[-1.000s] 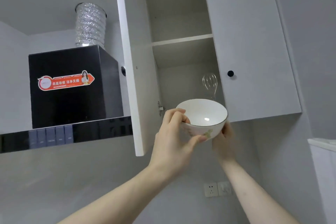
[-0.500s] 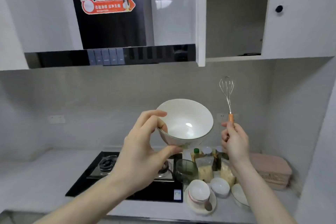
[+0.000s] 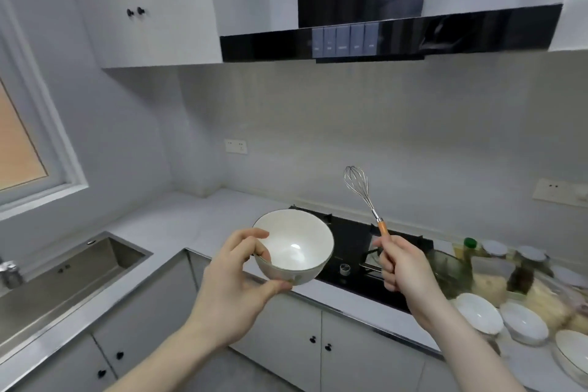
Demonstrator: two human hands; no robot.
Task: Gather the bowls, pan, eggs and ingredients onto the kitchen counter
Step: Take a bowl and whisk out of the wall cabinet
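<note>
Gripping a white round ceramic bowl [image 3: 294, 251], the left hand [image 3: 237, 288] is seen with thumb under the base and fingers curled over the near rim; the bowl is held in the air, tilted toward the camera, above the front edge of the pale grey kitchen counter [image 3: 178, 219] and just left of the black glass gas hob [image 3: 353, 248]. A steel wire whisk with an orange wooden handle [image 3: 366, 197] is clasped in the right hand [image 3: 402, 267], fingers wrapped round the handle, wires pointing up and leaning slightly left. The two hands are held apart, the hob between and behind them. On the counter at the right, several shallow white bowls [image 3: 477, 312] are set close together, with a clear glass bowl [image 3: 448, 267], lidded jars [image 3: 531, 258] and a green-capped bottle [image 3: 469, 248] just behind them; their contents are blurred. A stainless steel sink [image 3: 66, 277] is sunk in the counter at the left. A black range hood [image 3: 381, 38] is mounted above the hob.
</note>
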